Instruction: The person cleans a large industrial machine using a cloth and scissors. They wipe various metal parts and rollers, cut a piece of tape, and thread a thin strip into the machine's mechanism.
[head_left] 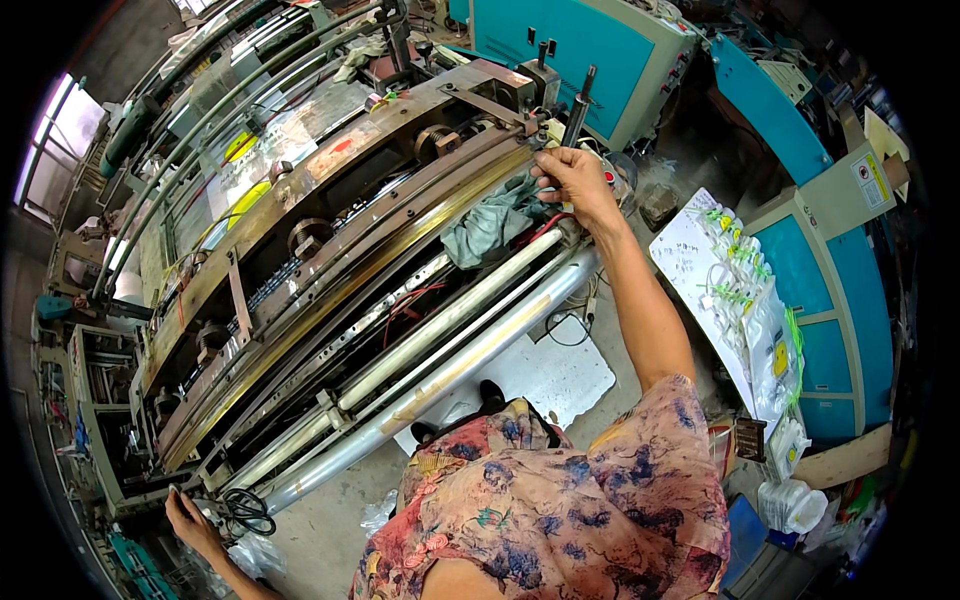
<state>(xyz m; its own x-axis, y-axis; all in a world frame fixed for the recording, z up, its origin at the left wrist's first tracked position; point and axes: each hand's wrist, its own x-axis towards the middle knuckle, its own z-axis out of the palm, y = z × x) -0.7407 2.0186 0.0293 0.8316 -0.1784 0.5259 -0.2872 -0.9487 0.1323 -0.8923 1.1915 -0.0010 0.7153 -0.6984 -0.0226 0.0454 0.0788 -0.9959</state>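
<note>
At the far right end of the machine frame (400, 190), my right hand (570, 180) is closing its fingers around the base of the dark upright rod (578, 105). My left hand (190, 520) is resting at the opposite end beside black cables (245, 510); its grip I cannot tell. Risk noted: the grey rag (490, 225) is lying against the steel rollers (440, 350) and could get drawn in.

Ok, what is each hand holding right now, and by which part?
Right hand rests on the far end of the machine's brown metal bar; a closed grasp cannot be told. Left hand touches the near end of the machine frame, beside black scissors.
</note>
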